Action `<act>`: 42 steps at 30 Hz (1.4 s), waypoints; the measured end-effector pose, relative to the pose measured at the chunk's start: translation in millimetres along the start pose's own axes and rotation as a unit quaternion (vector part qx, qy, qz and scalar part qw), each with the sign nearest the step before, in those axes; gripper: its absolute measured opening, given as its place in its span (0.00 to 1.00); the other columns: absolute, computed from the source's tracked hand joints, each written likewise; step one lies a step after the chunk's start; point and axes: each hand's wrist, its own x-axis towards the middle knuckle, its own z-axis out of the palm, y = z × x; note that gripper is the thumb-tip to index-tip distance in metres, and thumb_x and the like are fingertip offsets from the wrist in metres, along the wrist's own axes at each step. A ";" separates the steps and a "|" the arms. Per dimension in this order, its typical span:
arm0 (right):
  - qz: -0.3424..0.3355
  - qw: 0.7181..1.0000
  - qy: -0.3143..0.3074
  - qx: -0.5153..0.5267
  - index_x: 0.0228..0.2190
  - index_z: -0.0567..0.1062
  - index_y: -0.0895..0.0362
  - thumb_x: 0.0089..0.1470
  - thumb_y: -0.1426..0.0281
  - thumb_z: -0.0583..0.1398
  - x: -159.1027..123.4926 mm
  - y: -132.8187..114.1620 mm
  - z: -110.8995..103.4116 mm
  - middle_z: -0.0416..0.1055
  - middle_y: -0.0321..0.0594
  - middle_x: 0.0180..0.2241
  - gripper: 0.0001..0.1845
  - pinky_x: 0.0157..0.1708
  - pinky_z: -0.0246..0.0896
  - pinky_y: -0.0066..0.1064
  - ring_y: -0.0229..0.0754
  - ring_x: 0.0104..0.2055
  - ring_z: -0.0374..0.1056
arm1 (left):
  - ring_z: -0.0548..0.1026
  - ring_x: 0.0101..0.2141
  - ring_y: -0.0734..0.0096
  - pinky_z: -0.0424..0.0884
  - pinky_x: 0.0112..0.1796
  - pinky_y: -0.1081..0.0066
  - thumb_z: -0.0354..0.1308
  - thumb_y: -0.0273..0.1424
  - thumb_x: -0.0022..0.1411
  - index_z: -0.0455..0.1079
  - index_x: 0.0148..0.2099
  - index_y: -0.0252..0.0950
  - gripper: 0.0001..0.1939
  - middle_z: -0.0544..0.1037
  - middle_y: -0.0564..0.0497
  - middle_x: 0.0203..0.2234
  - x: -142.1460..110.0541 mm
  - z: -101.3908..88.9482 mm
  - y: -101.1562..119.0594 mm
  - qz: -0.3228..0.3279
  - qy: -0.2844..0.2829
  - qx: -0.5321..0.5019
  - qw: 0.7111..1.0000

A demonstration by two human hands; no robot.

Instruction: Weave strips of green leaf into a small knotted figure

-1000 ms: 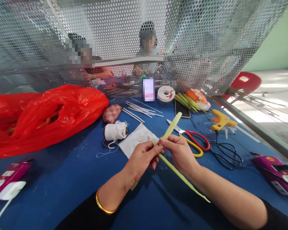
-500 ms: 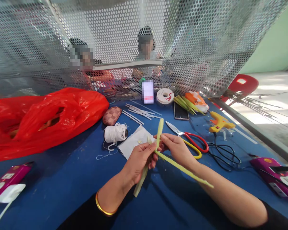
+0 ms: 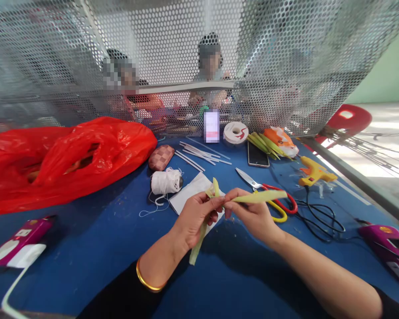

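Note:
Pale green leaf strips (image 3: 259, 196) are pinched between my two hands above a white paper sheet (image 3: 186, 191). My left hand (image 3: 199, 217) is closed on them; one pale strip hangs below its palm and a short end pokes up past the fingertips. With thumb and fingers, my right hand (image 3: 248, 212) grips a strip that points right across its back. The fingertips of both hands meet. Just beyond my right hand lie scissors (image 3: 279, 206) with red and yellow handles, blades apart. A spool of white thread (image 3: 166, 181) sits left of the paper.
A red plastic bag (image 3: 119, 141) spreads over the left. Behind are a checkered pouch (image 3: 161, 157), white sticks (image 3: 199, 153), a ribbon roll (image 3: 236, 132), green leaves (image 3: 266, 145) and a phone (image 3: 258, 160). A yellow glue gun (image 3: 315, 173) lies right. Perforated metal (image 3: 173, 40) stands behind.
The strip's broad end has swung from upright to pointing right in my right hand. The long thin strip that stretched toward my right forearm no longer shows there. The view has shifted slightly.

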 end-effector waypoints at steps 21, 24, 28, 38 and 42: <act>-0.020 0.970 0.059 -0.234 0.27 0.80 0.54 0.60 0.55 0.54 24.3 -28.5 -53.9 0.75 0.44 0.37 0.22 0.48 0.60 0.39 0.47 0.44 0.68 | 0.59 0.18 0.82 0.47 0.20 0.75 0.55 0.45 0.59 0.77 0.39 0.30 0.22 0.72 0.52 0.22 -7.3 3.1 7.2 -0.024 -0.102 0.204 0.973; 0.016 0.950 -0.094 -0.297 0.22 0.78 0.55 0.60 0.54 0.53 20.8 -21.0 -39.7 0.75 0.42 0.28 0.25 0.45 0.60 0.37 0.44 0.37 0.69 | 0.60 0.20 0.80 0.48 0.21 0.74 0.50 0.40 0.61 0.78 0.40 0.30 0.21 0.72 0.50 0.23 -9.3 6.4 7.5 -0.036 -0.128 0.223 0.966; 0.143 0.956 -0.138 -0.218 0.22 0.77 0.57 0.55 0.52 0.58 16.0 -12.4 -21.1 0.72 0.39 0.25 0.23 0.33 0.62 0.31 0.40 0.30 0.68 | 0.59 0.20 0.79 0.50 0.22 0.74 0.51 0.33 0.57 0.76 0.38 0.30 0.15 0.71 0.51 0.22 -7.4 7.1 7.2 -0.032 -0.128 0.252 0.959; 0.246 0.968 -0.006 0.050 0.21 0.72 0.59 0.40 0.58 0.69 10.6 -15.6 -4.9 0.64 0.30 0.17 0.18 0.18 0.52 0.24 0.31 0.18 0.58 | 0.59 0.21 0.79 0.51 0.23 0.74 0.56 0.43 0.58 0.79 0.37 0.30 0.21 0.73 0.50 0.23 -3.1 4.9 -3.5 -0.030 -0.113 0.239 0.964; 0.196 0.978 0.013 0.069 0.19 0.67 0.58 0.43 0.59 0.67 8.8 -11.9 -2.5 0.63 0.29 0.15 0.19 0.15 0.52 0.24 0.31 0.16 0.58 | 0.62 0.22 0.78 0.53 0.25 0.75 0.59 0.47 0.56 0.80 0.36 0.32 0.22 0.73 0.50 0.23 -2.6 4.3 -5.8 -0.019 -0.107 0.240 0.965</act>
